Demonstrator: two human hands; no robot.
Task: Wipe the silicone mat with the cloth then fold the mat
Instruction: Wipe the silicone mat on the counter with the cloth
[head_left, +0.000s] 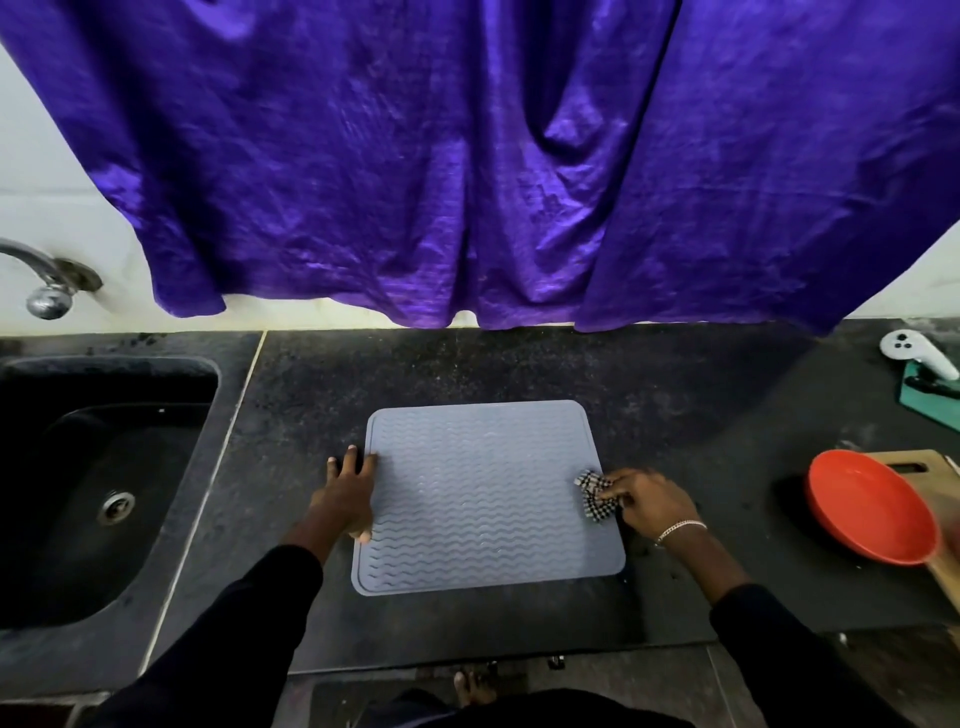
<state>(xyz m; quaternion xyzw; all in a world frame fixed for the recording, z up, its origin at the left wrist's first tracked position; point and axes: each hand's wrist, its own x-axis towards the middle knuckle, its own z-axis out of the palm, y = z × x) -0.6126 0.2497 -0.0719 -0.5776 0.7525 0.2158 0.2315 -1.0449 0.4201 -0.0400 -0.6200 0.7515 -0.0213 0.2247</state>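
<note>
A grey silicone mat (483, 493) with a wavy ribbed pattern lies flat on the dark stone counter (467, 364), in the middle of the head view. My left hand (348, 493) rests flat on the mat's left edge with straight fingers, thumb on the mat. My right hand (649, 501) grips a bunched black-and-white checked cloth (595, 496) at the mat's right edge. The cloth touches the mat there.
A dark sink (104, 493) with a tap (47, 291) lies to the left. An orange bowl (872, 509) leans on a wooden board (930, 467) at the right. A white controller (917, 356) and green board (930, 402) sit far right. A purple curtain (467, 156) hangs behind.
</note>
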